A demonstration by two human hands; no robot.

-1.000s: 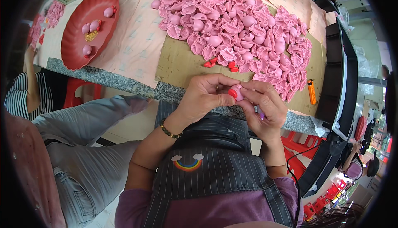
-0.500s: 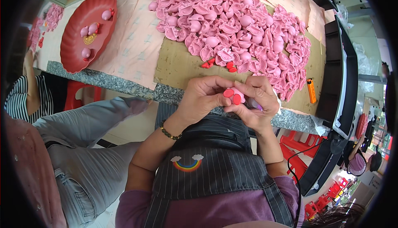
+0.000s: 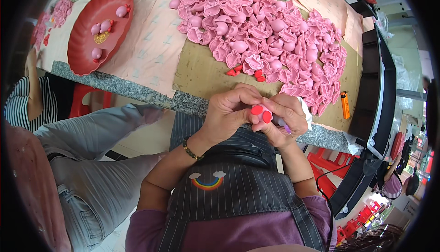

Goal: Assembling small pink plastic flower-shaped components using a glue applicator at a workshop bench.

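Observation:
Just past the table's front edge, my left hand [image 3: 229, 112] pinches a small pink toy figure [image 3: 261, 114] with two round red feet turned up. My right hand [image 3: 287, 117] closes on the same figure from the other side. Tucked in that hand is a slim thing with a purple tip [image 3: 287, 129]; its body is mostly hidden by the fingers. Beyond my hands lie small red parts [image 3: 259, 76] and more red parts [image 3: 234, 70]. Behind them spreads a large heap of pink moulded shell pieces [image 3: 256, 27].
A red scalloped tray [image 3: 78, 45] holding several pink figures stands at the left. An orange lighter [image 3: 345, 105] lies at the right, beside a black rack [image 3: 373, 73]. On my left sits a person in grey jeans [image 3: 96, 178]; further off shows a striped sleeve [image 3: 27, 103].
My hands have turned the figure so both red feet face up more fully. The view has shifted slightly; the heap and tray look unchanged.

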